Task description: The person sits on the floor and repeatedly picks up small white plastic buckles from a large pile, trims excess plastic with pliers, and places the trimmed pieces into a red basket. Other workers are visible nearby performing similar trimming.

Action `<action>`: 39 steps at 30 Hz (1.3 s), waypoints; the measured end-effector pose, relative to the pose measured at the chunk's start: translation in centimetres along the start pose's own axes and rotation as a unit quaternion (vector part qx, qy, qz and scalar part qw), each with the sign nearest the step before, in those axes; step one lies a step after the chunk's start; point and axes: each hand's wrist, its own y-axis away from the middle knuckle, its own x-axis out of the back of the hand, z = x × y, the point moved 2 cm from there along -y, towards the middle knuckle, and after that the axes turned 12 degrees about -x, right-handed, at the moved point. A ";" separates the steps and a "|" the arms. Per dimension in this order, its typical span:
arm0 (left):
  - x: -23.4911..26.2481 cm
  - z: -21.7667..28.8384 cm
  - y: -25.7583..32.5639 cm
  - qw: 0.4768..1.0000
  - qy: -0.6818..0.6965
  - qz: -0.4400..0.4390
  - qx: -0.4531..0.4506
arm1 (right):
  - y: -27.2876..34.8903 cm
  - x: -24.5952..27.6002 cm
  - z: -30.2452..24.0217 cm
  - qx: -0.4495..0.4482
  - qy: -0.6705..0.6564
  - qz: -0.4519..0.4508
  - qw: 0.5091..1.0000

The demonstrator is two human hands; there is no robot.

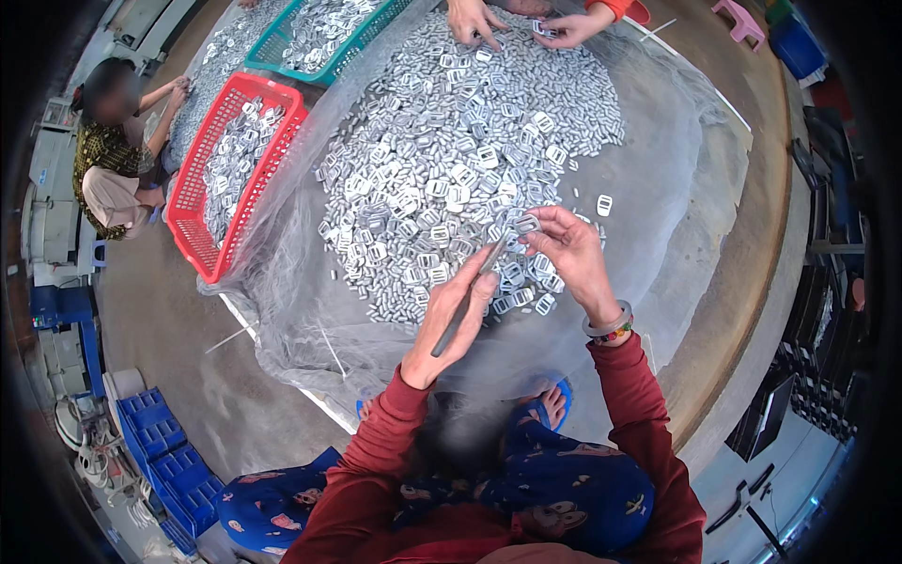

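My left hand [453, 315] is closed around a long, narrow, dark metal tool [458, 322] that looks like a file; its tip points at the work. Between the fingertips of my right hand [575, 252] is a small grey metal strap buckle [527, 225] with slots. The tool's tip is close to this buckle; whether they touch I cannot tell. Beneath both hands spreads a heap of similar loose buckles [460, 175] mixed with small grey metal pieces [573, 103]. A single buckle [604, 205] lies apart, to the right of the heap.
The heap rests on a clear plastic sheet [658, 188]. A red basket [178, 209] and a green basket [271, 47], both holding buckles, stand at the left. Across the heap are a co-worker's hands [562, 30]. Another person [113, 141] crouches far left. A pink stool [742, 23] stands far right.
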 end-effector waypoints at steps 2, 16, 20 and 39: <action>-0.6 0.4 -0.3 0.988 -0.130 -0.014 -0.076 | 0.4 0.4 0.2 0.019 -0.012 0.010 1.000; -1.9 0.2 -1.5 0.948 -0.301 -0.064 -0.078 | 1.2 0.5 1.1 -0.006 -0.069 0.032 0.997; -1.8 0.2 -1.7 0.946 -0.310 -0.069 -0.071 | 1.6 0.1 0.7 -0.005 -0.039 0.042 0.998; -3.1 -1.2 -1.1 0.986 -0.157 0.042 -0.030 | 1.8 -1.7 2.7 0.236 0.229 0.149 0.933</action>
